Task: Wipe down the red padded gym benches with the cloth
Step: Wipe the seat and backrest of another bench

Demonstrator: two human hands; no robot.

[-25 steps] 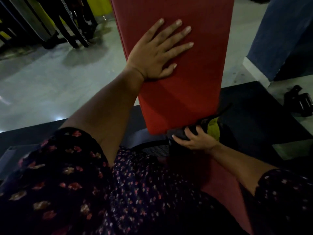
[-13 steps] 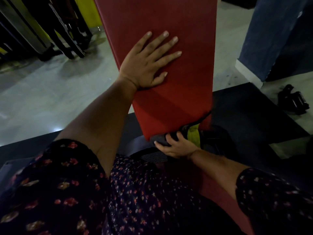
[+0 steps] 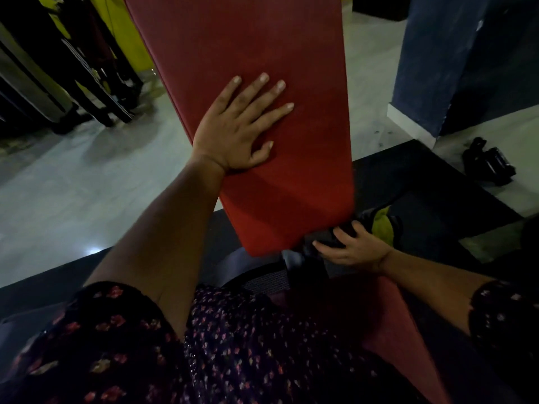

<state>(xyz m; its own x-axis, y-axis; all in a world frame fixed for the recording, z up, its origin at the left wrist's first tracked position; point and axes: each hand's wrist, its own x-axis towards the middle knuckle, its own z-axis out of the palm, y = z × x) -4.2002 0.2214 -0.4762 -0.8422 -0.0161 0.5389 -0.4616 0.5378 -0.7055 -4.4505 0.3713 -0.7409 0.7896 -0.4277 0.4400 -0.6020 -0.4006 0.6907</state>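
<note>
Right hand (image 3: 354,252) grips dark fitting (image 3: 322,238), yellow cloth (image 3: 383,225) just beyond.

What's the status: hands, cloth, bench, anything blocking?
Left hand flat on red back pad. Right hand grips dark part under pad's lower edge; yellow cloth bunched beside it. No blocker seen.
</note>
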